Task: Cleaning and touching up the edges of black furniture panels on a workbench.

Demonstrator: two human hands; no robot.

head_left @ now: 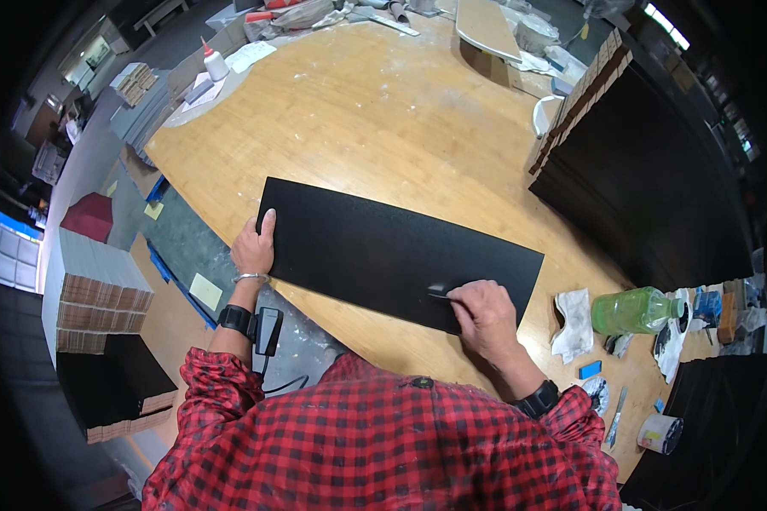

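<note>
Black sheet (392, 255) lies flat on the wooden bench (375, 128), directly before the person. Left hand (254, 247) rests open, palm down, on its left end. Right hand (483, 315) pinches a thin tool (439, 295) against the near edge. Sheet appears thin, light, fairly stiff and smooth; best held by its edges.

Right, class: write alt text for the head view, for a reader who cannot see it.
A person in a red checked shirt steadies a long black board on a wooden table with the left hand, while the right hand presses a small tool to its near edge. A green bottle lies to the right.
</note>
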